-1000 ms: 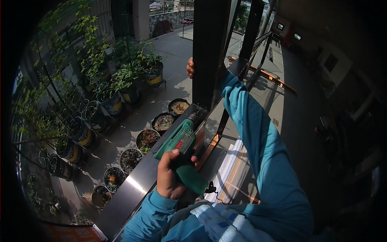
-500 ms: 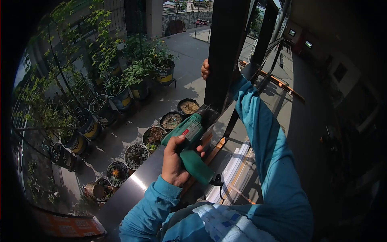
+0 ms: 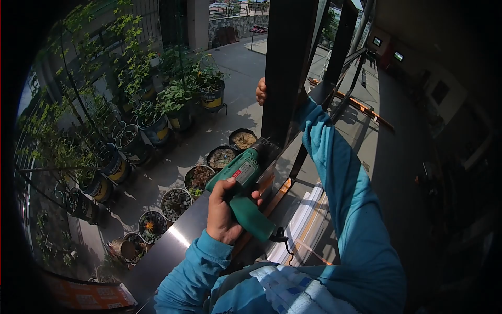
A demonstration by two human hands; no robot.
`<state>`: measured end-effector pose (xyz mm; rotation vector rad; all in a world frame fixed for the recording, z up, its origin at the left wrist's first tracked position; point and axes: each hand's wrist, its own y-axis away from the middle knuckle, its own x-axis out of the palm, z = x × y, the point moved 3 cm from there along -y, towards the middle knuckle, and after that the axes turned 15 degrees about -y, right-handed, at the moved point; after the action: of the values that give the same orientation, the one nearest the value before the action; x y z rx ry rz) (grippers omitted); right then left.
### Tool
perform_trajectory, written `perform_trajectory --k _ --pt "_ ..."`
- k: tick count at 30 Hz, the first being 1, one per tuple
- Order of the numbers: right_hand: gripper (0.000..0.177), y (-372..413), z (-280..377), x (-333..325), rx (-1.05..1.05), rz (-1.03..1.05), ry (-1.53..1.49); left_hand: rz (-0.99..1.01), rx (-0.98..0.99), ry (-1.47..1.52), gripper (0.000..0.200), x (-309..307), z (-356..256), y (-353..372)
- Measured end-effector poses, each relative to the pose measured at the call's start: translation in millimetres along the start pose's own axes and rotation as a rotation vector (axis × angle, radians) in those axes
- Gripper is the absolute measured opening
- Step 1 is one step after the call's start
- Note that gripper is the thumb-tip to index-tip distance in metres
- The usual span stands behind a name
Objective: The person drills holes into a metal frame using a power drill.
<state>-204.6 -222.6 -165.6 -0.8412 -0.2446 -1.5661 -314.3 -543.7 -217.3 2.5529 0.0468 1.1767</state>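
The left hand (image 3: 222, 214) was closed round the pistol grip of a green plastic electric drill (image 3: 241, 183), whose chuck met the base of a dark, square metal post (image 3: 285, 68). The right hand (image 3: 260, 91) gripped that post higher up. A smooth steel rail (image 3: 172, 246) ran below, above round plant pots (image 3: 198, 178) on a concrete courtyard.

Dark post (image 3: 285, 68) blocks drill (image 3: 241, 180) ahead.

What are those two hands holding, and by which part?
The left hand holds a green electric drill by its pistol handle; the right hand clasps the edge of a dark upright metal post.
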Motion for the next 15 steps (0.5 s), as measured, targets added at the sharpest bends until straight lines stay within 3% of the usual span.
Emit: perform_trajectory --k 15 --pt "0.053 4 7 9 0.035 0.021 0.06 0.026 -0.051 -0.039 0.054 -2 -1 -17"
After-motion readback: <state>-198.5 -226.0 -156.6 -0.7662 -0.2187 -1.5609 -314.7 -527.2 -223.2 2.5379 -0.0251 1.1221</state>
